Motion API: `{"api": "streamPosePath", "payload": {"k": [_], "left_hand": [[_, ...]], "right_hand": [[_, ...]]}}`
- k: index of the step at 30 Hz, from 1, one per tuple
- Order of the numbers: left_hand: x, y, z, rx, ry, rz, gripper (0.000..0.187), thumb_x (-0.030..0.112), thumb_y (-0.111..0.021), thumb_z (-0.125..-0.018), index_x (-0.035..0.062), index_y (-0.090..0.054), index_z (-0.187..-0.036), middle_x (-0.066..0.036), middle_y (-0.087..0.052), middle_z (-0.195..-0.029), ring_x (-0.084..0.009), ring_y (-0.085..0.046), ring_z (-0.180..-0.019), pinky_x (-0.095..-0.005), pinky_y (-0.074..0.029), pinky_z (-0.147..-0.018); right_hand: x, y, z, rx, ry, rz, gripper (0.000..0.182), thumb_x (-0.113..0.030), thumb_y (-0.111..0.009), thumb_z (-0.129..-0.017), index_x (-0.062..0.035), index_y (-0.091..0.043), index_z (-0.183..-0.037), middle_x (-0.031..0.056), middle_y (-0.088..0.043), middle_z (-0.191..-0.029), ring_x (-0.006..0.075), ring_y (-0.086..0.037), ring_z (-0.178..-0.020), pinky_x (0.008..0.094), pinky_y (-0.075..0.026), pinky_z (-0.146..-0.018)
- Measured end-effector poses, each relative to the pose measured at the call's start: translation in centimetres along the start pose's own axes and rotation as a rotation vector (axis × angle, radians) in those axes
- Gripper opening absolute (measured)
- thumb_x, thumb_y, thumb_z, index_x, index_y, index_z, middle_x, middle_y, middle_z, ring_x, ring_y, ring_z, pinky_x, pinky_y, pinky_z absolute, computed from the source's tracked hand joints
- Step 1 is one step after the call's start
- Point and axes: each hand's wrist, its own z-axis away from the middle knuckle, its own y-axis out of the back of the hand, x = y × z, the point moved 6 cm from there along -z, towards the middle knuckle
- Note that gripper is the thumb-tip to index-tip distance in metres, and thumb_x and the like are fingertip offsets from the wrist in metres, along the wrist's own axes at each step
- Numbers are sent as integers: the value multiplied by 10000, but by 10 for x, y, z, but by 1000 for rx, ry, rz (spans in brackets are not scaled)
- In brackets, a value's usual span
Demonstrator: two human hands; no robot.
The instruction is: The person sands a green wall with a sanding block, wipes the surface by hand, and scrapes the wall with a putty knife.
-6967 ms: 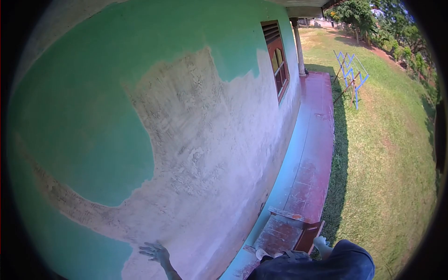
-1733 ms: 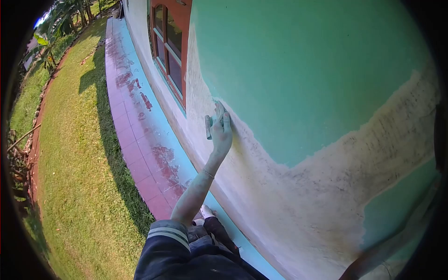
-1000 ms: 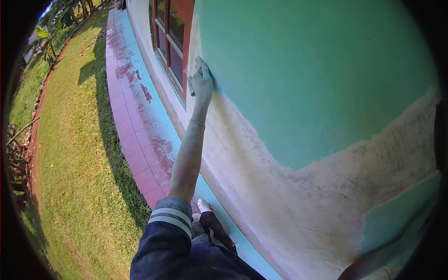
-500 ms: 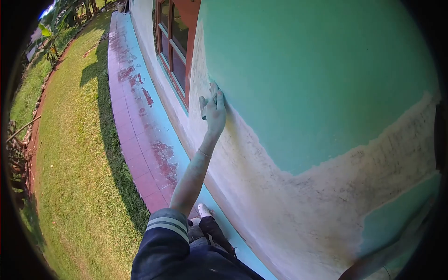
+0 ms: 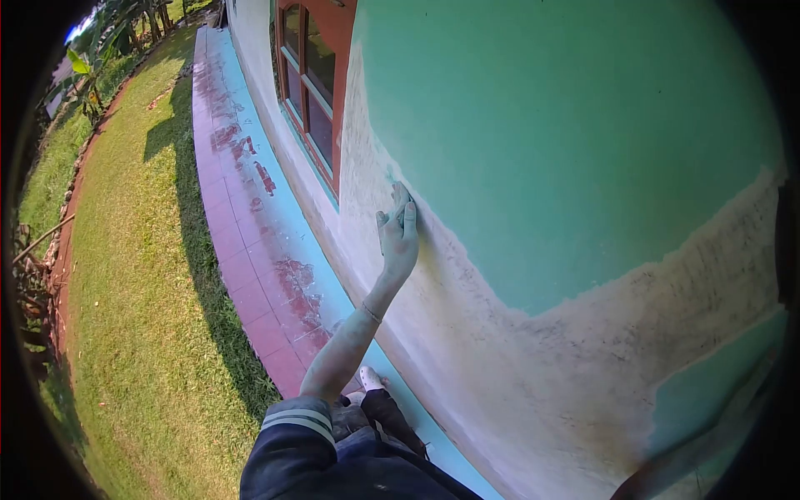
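Note:
My left hand (image 5: 400, 233), dusted with pale green, presses against the wall at the ragged lower-left border of the green paint (image 5: 533, 167). Its fingers are bent and pressed close, with a thin dark edge beside them; whatever they hold is hidden. Pale, rough bare wall (image 5: 500, 400) lies below and left of that border. At the lower right, my right forearm (image 5: 708, 446) reaches in shadow across a smaller green patch (image 5: 700, 383). My right hand fades into the dark rim of the view, so its fingers cannot be made out.
A red-framed window (image 5: 321, 108) is set in the wall ahead. Along the wall's foot runs a worn pink tiled walkway (image 5: 242, 242) with a light blue strip (image 5: 275, 208). Grass (image 5: 142, 292) stretches on the left. My shoe (image 5: 370, 378) stands by the wall.
My left hand has slid down and to the right along the paint border, staying against the wall. My right forearm looks nearly unmoved.

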Motion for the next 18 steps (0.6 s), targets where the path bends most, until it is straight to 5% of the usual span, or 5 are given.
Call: {"api": "streamPosePath", "payload": {"k": [4, 8, 10, 12, 18], "left_hand": [[7, 18, -70, 84, 135, 49, 503, 303, -393, -1103, -7, -483, -1488, -217, -500, -1522, -320, -477, -1423, -519, -179, -1212], [5, 40, -129, 226, 224, -43, 473, 345, -464, -1098, -51, -662, -1264, -189, -765, -1015, -227, -698, -890, -336, -512, -856], [-1, 19, -76, 91, 59, 77, 515, 310, -399, -1101, -36, -486, -1473, -228, -543, -1479, -309, -527, -1382, -462, -206, -1207], [-4, -3, 5, 5, -52, -95, 527, 258, -380, -1102, -3, -373, -1559, -201, -388, -1608, -320, -348, -1514, -580, -61, -1229], [-9, 30, -120, 116, 104, 11, 499, 322, -435, -1098, -38, -520, -1433, -241, -617, -1337, -265, -612, -1142, -349, -451, -960]], "right_hand": [[-3, -2, -2, -1, 14, -10, 678, -561, -512, -998, -110, -486, -1503, 212, -351, -1617, 392, -280, -1516, 642, -167, -1227], [-5, -2, -5, -1, 10, -24, 676, -560, -513, -998, -109, -488, -1501, 212, -353, -1616, 392, -282, -1516, 642, -167, -1226], [-3, -4, -7, 11, 10, -25, 675, -559, -513, -998, -109, -489, -1500, 213, -353, -1616, 392, -283, -1515, 642, -168, -1226], [-3, -7, -5, 8, 7, -25, 674, -558, -513, -998, -108, -490, -1499, 213, -354, -1615, 392, -283, -1515, 642, -168, -1226], [-9, -9, -5, 8, 14, -34, 671, -556, -514, -998, -107, -494, -1496, 214, -356, -1614, 392, -286, -1513, 641, -170, -1226]]}}
